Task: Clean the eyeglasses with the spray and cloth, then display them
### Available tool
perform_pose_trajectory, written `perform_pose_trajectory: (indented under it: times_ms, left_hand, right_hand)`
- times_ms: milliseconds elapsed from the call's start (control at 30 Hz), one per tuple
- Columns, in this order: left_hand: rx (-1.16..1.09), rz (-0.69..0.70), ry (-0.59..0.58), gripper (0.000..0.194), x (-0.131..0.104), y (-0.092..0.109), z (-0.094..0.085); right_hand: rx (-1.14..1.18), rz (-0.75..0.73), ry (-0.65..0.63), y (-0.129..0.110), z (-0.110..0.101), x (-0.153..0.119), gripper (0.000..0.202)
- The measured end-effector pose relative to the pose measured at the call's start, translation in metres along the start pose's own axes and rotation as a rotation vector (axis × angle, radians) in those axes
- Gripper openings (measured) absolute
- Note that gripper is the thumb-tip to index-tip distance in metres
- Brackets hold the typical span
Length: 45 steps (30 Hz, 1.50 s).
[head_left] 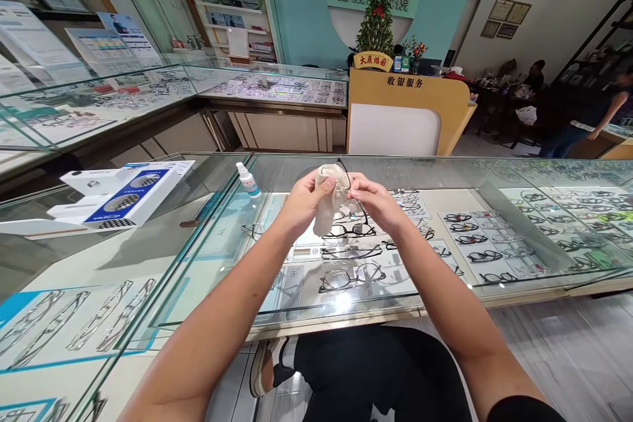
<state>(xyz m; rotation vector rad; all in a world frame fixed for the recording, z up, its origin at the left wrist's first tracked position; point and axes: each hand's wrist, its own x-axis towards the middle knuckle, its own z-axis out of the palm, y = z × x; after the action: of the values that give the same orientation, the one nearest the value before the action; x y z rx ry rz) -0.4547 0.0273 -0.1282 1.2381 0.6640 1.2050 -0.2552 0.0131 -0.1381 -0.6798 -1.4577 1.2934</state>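
My left hand (302, 199) grips a beige cleaning cloth (327, 201) pressed against a pair of black-framed glasses (352, 196). My right hand (376, 203) pinches the glasses' frame from the right side. Both hands are held together just above the glass counter (445, 171). A small white spray bottle (248, 180) with a blue label stands on the counter to the left of my left hand.
Rows of glasses (349, 277) lie inside the display case under the glass. A white and blue box (129, 196) sits on the left counter. A yellow cashier desk (410, 112) stands behind. A person (588, 120) leans at the far right.
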Motion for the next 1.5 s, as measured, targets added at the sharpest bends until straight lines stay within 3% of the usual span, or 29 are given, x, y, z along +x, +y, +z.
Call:
perform_pose_trajectory:
  times_ms: [367, 700, 1067, 1333, 1500]
  left_hand:
    - [0.013, 0.010, -0.083, 0.068, -0.005, 0.005, 0.006]
    - [0.088, 0.067, 0.010, 0.057, -0.004, -0.002, 0.007]
    - [0.153, 0.209, 0.133, 0.061, -0.005, -0.009, 0.009]
    - [0.115, 0.163, -0.027, 0.062, -0.001, 0.001, 0.003]
    - [0.040, 0.140, -0.014, 0.060, 0.002, 0.000, -0.002]
  right_hand:
    - [-0.017, 0.030, -0.019, 0.006, 0.000, 0.000, 0.030]
    - [-0.048, 0.013, -0.051, 0.010, 0.006, -0.001, 0.036]
    - [-0.132, -0.009, -0.084, 0.002, 0.015, -0.004, 0.029]
    - [-0.095, 0.047, -0.020, 0.004, 0.006, 0.000, 0.025]
    - [0.005, 0.047, -0.010, 0.005, 0.002, 0.001, 0.029]
